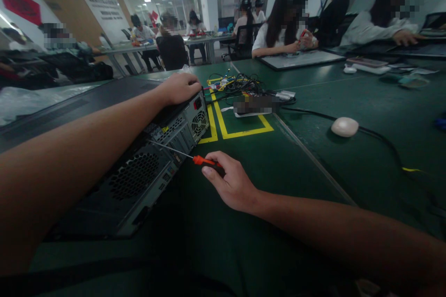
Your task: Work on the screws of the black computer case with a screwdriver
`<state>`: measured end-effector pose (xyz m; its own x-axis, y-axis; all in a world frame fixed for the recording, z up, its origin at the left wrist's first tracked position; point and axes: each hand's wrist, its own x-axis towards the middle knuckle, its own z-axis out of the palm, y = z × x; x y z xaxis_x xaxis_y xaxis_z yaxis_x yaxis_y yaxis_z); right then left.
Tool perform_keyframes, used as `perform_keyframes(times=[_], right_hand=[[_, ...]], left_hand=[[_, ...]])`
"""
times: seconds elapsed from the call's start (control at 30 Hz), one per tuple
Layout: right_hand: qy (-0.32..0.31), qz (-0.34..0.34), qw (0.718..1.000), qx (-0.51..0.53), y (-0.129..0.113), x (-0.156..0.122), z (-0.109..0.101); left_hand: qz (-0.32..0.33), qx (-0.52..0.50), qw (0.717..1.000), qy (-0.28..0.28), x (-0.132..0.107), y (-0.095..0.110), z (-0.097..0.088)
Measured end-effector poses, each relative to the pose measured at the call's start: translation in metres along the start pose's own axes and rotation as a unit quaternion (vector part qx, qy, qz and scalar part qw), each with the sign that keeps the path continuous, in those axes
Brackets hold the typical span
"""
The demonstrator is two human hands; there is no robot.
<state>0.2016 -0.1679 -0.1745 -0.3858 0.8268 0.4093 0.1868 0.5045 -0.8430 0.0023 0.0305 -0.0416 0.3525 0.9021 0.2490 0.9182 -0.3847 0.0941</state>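
Observation:
A black desktop computer case (139, 213) lies on its side on the green table, its rear panel facing me. Over its top edge, by the corner near the power supply fan (199, 123), my left hand (181, 88) bears down and grips the case; its fingertips are partly hidden. My right hand (232, 181) is closed around the orange and black handle of a screwdriver (200, 160). The thin shaft reaches left to the rear panel, close to the expansion slot covers. Whether the tip sits in a screw, I cannot tell.
Beyond the case lies a tangle of cables (247, 84) near yellow tape markings (244, 132). A pale computer mouse (344, 127) and a black cable (379, 137) lie to the right. Co-workers sit across the table, one by a flat panel (303, 59). Clear plastic wrap (31, 100) is at left.

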Motion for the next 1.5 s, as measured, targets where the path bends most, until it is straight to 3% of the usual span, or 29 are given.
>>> perform_keyframes(times=[0.2, 0.63, 0.83, 1.3, 1.5], right_hand=[[0.012, -0.014, 1.000, 0.008, 0.0017, 0.0005, 0.0006], [-0.029, -0.010, 1.000, 0.005, 0.0001, 0.0013, -0.0003], [-0.040, 0.020, 0.999, 0.015, -0.0026, 0.0003, -0.0005], [-0.006, 0.021, 1.000, 0.018, -0.0007, 0.0007, 0.0011], [-0.023, 0.014, 0.999, 0.018, 0.0007, 0.0043, -0.0005]], left_hand=[[0.006, -0.001, 1.000, 0.000, -0.0010, 0.0000, 0.0002], [0.009, 0.013, 1.000, -0.019, -0.0004, -0.0017, -0.0022], [-0.002, 0.004, 1.000, -0.013, -0.0013, -0.0004, -0.0028], [-0.002, 0.004, 1.000, -0.015, -0.0026, 0.0033, -0.0040], [-0.006, 0.004, 1.000, -0.015, -0.0037, 0.0040, -0.0044]])
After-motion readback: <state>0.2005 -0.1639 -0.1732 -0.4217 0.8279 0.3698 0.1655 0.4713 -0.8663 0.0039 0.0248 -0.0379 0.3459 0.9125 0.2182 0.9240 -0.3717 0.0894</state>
